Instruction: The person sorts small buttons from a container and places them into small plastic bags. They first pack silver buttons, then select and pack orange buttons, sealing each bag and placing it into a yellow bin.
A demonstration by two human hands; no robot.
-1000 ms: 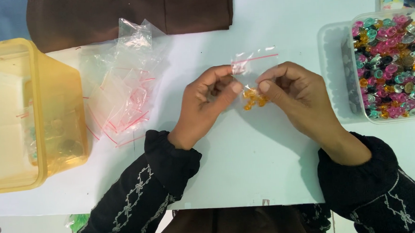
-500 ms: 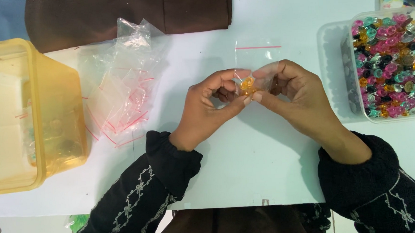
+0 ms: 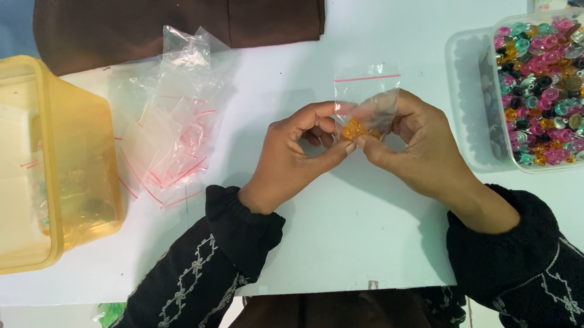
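Head view: left hand (image 3: 298, 154) and right hand (image 3: 414, 147) each pinch the small clear zip bag (image 3: 367, 100), grip closed on it, orange beads (image 3: 355, 129) already inside. Bag sits left of the bead tub (image 3: 465, 101), strip looks unsealed.

2 forearms in black sleeves with pale embroidery reach in from the near edge and angle toward each other. The left hand (image 3: 298, 154) lies knuckles up, fingers curled inward, thumb and forefinger pinched together at its right side. The right hand (image 3: 414, 144) mirrors it, fingers bent, thumb and fingertips pinched at its left side. The fingertips of both hands meet at the centre.
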